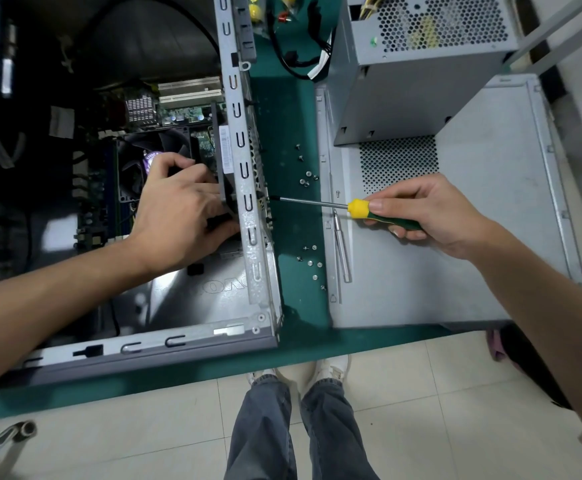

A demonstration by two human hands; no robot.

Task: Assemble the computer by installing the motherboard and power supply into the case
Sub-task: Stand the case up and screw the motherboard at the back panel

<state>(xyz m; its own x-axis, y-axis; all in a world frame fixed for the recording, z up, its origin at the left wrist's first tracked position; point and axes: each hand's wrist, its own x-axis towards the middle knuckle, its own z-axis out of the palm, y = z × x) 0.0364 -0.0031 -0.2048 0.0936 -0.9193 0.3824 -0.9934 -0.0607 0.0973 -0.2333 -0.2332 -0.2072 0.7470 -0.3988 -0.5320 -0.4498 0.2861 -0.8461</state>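
So the case is lying open on the green worktop with the motherboard already sitting inside it, and the left hand is reaching in with its fingers curled round a black fan right against the case's rear wall. On the outside of that wall the right hand grips a green and yellow screwdriver, tip touching the wall. The power supply is still outside, right of the case, standing on the grey side panel, with loose screws scattered between panel and case.
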